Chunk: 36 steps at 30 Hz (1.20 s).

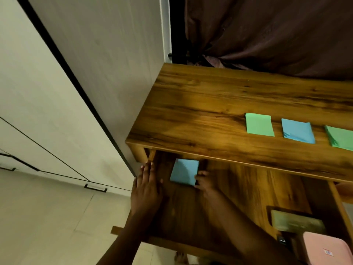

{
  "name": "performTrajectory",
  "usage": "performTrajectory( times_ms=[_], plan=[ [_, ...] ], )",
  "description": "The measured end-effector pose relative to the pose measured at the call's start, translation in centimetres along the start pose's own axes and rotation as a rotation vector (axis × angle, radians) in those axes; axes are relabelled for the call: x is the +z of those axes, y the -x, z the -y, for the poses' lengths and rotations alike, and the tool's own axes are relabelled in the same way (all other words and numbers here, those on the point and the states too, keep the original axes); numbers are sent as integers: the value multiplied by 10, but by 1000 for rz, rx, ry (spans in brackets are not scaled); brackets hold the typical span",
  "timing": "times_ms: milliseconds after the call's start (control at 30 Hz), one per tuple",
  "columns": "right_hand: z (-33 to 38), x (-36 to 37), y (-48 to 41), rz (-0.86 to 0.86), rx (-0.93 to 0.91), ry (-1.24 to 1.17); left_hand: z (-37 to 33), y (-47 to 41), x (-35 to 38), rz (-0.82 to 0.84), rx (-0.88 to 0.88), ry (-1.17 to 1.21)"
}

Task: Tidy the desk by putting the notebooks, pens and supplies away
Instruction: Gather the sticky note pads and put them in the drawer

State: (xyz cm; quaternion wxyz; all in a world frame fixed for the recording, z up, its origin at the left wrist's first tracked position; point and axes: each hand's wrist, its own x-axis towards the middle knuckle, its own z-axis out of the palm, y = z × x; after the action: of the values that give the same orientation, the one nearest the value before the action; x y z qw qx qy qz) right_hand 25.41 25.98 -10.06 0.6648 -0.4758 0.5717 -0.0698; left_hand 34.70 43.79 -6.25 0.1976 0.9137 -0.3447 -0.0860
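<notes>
A blue notebook (184,171) lies on the pull-out shelf (183,211) under the wooden desk top (219,111). My right hand (205,181) grips its near right corner. Flat on the shelf's left edge rests my left hand (147,185), fingers spread and holding nothing. On the desk top lie a green notebook (259,124), a second blue notebook (298,131) and another green notebook (341,137) at the right frame edge.
A pink case (328,249), a greenish flat box (296,220) and a small dark item (282,240) sit at the shelf's right. A dark curtain (267,31) hangs behind the desk. White cabinets (57,92) stand to the left. Toes (180,258) show below.
</notes>
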Motion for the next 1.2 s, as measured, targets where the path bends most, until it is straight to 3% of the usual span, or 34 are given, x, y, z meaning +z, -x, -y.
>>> performTrajectory(
  times_ms=[200,367,567,733,867,967,1067,1200],
  plan=[
    [29,34,-41,-135,-138,167,2,0,9,29,5,-131],
    [37,47,-24,-79,-197,341,-2,0,6,31,13,-108],
    [30,55,-23,-170,-299,552,-1,0,7,12,12,-93],
    [24,48,-20,-129,-350,682,0,0,5,11,15,-46],
    [29,15,12,-163,-476,639,0,-2,-3,-20,62,97],
    [36,-29,41,-139,-570,453,-30,-11,-9,-81,191,176],
    [64,-85,54,-351,-675,412,-86,-38,-6,-9,319,211],
    [107,-150,32,-610,-693,643,-147,-76,17,82,385,193]
  ],
)
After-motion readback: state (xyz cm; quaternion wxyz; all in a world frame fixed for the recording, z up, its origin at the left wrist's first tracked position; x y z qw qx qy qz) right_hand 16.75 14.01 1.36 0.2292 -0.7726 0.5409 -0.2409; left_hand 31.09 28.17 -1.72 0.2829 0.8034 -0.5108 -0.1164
